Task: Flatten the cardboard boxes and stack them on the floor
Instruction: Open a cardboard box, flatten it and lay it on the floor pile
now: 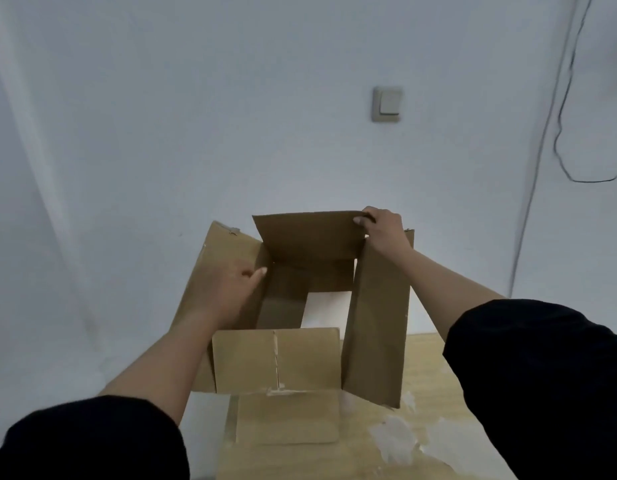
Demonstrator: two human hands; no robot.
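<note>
A brown cardboard box (275, 358) stands open on a wooden table (431, 393), all its top flaps unfolded, and a pale patch shows through its open bottom. My left hand (224, 292) rests on the box's left wall and flap, thumb over the inner edge. My right hand (383, 226) pinches the right corner of the far flap (307, 237), which stands up. The right flap (376, 323) hangs outward. The near flap (286, 417) hangs down toward me with torn tape along its crease.
The table top has pale worn patches (397, 441) near the front right. A white wall fills the background, with a light switch (387, 103) above the box and a dark cable (563, 133) hanging at the right. The floor lies to the table's left.
</note>
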